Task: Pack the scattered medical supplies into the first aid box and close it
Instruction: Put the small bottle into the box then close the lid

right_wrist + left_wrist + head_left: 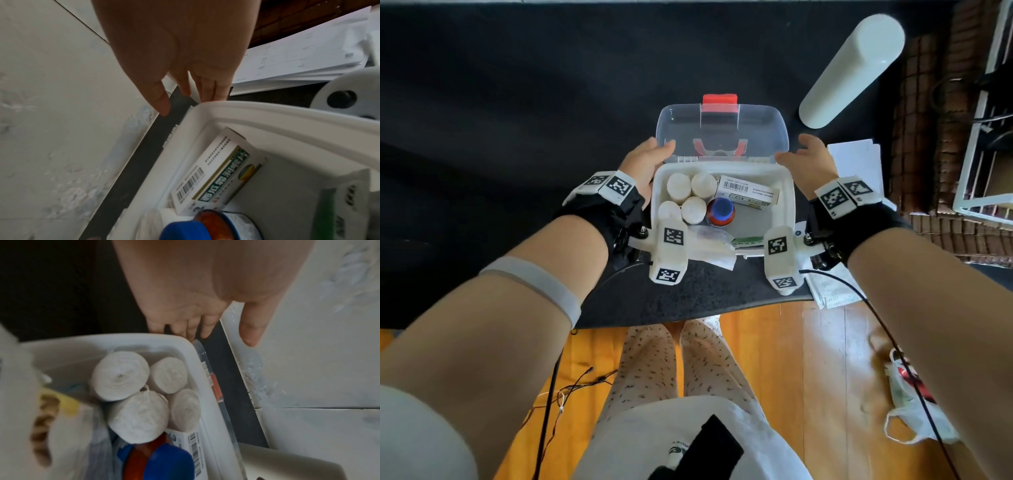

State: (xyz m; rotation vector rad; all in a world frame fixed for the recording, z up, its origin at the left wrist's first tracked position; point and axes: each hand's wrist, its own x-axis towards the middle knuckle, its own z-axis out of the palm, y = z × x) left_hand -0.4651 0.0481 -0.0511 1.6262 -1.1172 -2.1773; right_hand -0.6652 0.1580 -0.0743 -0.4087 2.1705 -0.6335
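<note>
The white first aid box [791, 205] stands open on the black table, its clear lid [756, 126] tilted back with a red latch [719, 99] at its top. Inside are several gauze rolls [679, 185] [121, 376], a blue-capped bottle [720, 210] and a medicine carton [748, 193] [218, 172]. A clear packet [714, 251] hangs over the front rim. My left hand [661, 142] [224, 337] is at the lid's left hinge corner, thumb on the lid, fingers straight. My right hand [796, 150] [190, 104] reaches the right corner, thumb touching, fingers straight beside the lid.
A white cylinder [849, 68] lies at the back right. Papers [856, 161] and a tissue [828, 287] sit right of the box. The table's curved front edge [688, 308] is close behind the box. A plastic bag [914, 411] lies on the wooden floor.
</note>
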